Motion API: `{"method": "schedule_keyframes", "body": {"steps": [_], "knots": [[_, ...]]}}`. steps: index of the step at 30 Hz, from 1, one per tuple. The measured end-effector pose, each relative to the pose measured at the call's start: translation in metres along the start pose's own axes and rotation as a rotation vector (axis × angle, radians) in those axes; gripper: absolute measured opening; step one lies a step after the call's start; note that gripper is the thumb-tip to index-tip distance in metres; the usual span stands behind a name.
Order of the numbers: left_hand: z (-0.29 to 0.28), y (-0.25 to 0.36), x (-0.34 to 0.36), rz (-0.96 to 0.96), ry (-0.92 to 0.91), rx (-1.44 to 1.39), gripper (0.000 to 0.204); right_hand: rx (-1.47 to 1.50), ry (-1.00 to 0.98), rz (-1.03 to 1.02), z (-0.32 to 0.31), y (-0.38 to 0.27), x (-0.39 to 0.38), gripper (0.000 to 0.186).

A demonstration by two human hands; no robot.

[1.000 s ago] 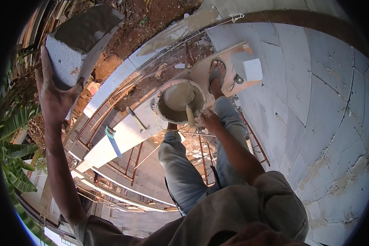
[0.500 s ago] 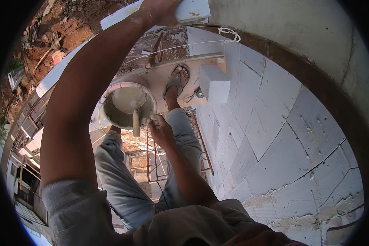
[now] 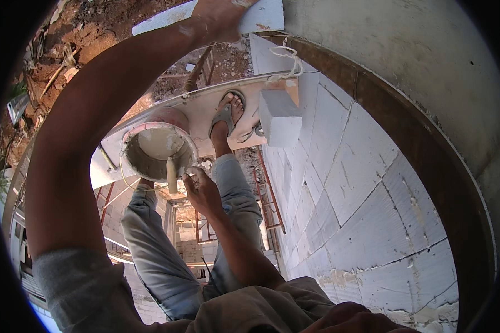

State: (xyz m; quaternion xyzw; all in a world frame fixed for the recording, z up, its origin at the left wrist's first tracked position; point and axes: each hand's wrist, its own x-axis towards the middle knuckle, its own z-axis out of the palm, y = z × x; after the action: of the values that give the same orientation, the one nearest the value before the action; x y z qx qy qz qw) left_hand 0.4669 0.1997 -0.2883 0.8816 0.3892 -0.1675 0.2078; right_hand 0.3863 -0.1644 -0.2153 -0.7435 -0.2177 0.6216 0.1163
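Up at the top edge, my left hand (image 3: 222, 19) is closed over a white block (image 3: 264, 16); the picture's edge cuts off part of the fingers. My right hand (image 3: 203, 191) is at the near right side of a bucket (image 3: 186, 147), its fingers curled; what they hold is hidden. Grey wet mortar (image 3: 161, 143) lies in the bucket. A trowel's pale handle (image 3: 172, 176) sticks out over the near rim, just left of my right hand. A thin yellow bucket handle (image 3: 123, 173) hangs at the left side.
My sandalled foot (image 3: 228, 114) stands on a plank (image 3: 203, 111) beside another white block (image 3: 281, 119). A block wall (image 3: 350, 188) rises at right, below a brown band (image 3: 394, 125). A white rope (image 3: 289, 58) hangs near the top. Red scaffold bars (image 3: 269, 191) show below.
My view has shifted, so bucket, foot and wall sit farther left and lower. The left hand's block has moved against the scene behind. My right hand stays by the bucket.
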Motion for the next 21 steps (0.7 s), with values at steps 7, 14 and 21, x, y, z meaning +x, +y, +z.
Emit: {"method": "schedule_keyframes", "body": {"steps": [7,14,21], "knots": [[0.011,0.01,0.002,0.01,0.128,0.016,0.107,-0.01,-0.011,0.024,-0.003,-0.008,0.005,0.046],[0.021,0.011,0.015,-0.013,0.086,0.031,0.104,-0.001,-0.007,0.055,-0.002,-0.013,0.005,0.045],[0.028,0.015,0.018,-0.014,0.043,0.081,0.106,-0.012,-0.011,0.046,-0.004,-0.011,0.003,0.043]]}}
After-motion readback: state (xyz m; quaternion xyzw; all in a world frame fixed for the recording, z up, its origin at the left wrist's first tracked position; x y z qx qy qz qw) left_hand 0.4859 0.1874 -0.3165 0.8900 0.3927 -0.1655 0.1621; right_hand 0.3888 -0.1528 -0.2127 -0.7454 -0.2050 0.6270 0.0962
